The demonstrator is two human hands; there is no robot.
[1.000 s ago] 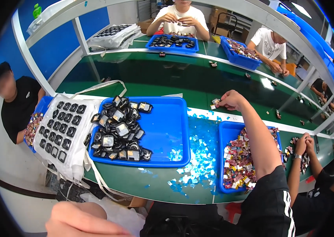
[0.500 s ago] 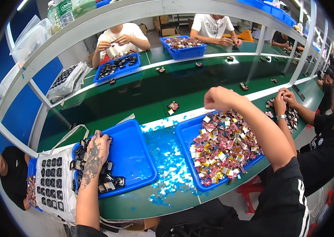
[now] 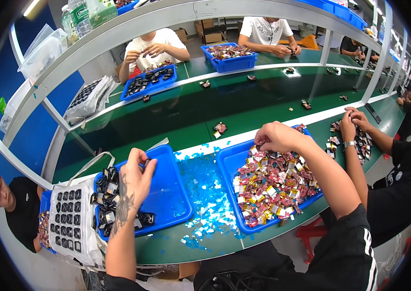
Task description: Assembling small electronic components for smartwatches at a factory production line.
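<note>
Several rows of dark parts (image 3: 68, 213) sit in a white sheet-like tray (image 3: 88, 203) at my far left, beside a person in a black shirt (image 3: 23, 203). Just right of it, black housings (image 3: 108, 194) are heaped along the left side of a shallow blue tray (image 3: 166, 189), whose right part is bare blue. Above that tray is my left hand (image 3: 136, 183), raised with thumb and fingertips drawn together on a small dark piece (image 3: 148, 160). Blue and white scraps (image 3: 212, 203) litter the green tabletop between my two trays, and a small red-and-white part (image 3: 220, 129) lies beyond them on the green belt (image 3: 186, 123). Next comes a second blue tray (image 3: 226, 174), heaped with red, white and yellow pieces (image 3: 276, 189). At its far edge is my right hand (image 3: 283, 137), its fingers curled down narrowly at the heap; I cannot tell whether they grip anything. Farther right, a co-worker's hands (image 3: 352, 120) meet above another pile of parts (image 3: 359, 143).
</note>
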